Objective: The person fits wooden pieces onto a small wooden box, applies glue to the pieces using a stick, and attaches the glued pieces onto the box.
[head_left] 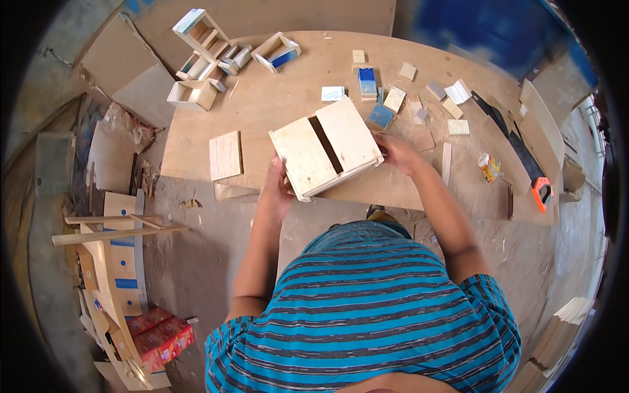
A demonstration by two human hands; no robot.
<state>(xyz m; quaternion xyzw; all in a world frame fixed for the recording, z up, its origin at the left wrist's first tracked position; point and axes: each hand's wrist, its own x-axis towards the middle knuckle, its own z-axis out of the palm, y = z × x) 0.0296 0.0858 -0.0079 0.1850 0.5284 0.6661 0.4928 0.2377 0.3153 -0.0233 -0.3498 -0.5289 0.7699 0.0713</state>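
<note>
A pale wooden box point(298, 154) with a dark gap across its upper face is held tilted over the front edge of the table. My left hand point(276, 190) grips its left side, thumb along the edge and the other fingers mostly hidden beneath. On the right side my right hand point(396, 154) closes around the box's edge, its fingertips partly out of sight. Left of the box lies a square wooden board point(225, 156). Just behind it are a blue-painted block point(381, 116) and a small white-and-blue piece point(333, 93).
Several small open wooden boxes point(192, 95) stand at the table's point(262, 92) back left. Scattered wood offcuts point(458, 127), a handsaw with an orange handle point(541, 193) and a yellow packet point(489, 168) lie to the right. A wooden frame point(118, 237) and red packages point(164, 337) are on the lower left.
</note>
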